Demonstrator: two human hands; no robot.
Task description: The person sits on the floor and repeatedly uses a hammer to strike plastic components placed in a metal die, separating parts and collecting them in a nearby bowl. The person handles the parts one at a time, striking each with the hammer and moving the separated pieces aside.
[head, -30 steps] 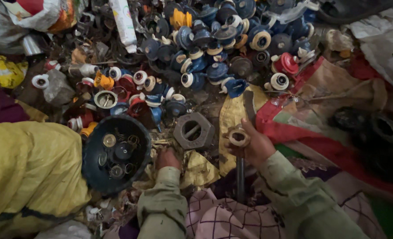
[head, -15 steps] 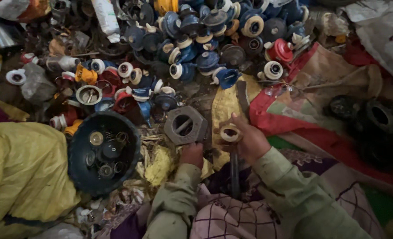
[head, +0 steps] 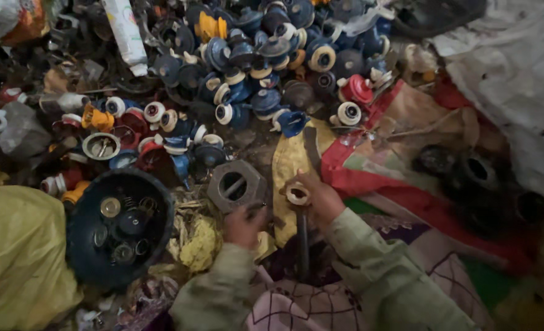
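My right hand [head: 321,199] grips a small white ring-shaped part [head: 297,194] that sits on top of a dark upright metal rod [head: 302,245]. My left hand [head: 244,224] rests low beside a grey hexagonal metal block [head: 236,184] with a round hole, its fingers curled at the block's near edge. Whether it holds something small I cannot tell. Both sleeves are pale green. A dark round bowl [head: 118,224] with several small metal and plastic pieces lies to the left of my left hand.
A big heap of blue, red, yellow and white plastic caps [head: 253,73] fills the ground ahead. Yellow cloth [head: 14,257] lies at left, red and patterned cloth [head: 407,196] at right, a grey sack [head: 517,92] at far right, a white tube [head: 125,37] at top left.
My left hand has moved right and forward, from below the bowl's edge up to the hexagonal block. My right hand has stayed on the ring atop the rod.
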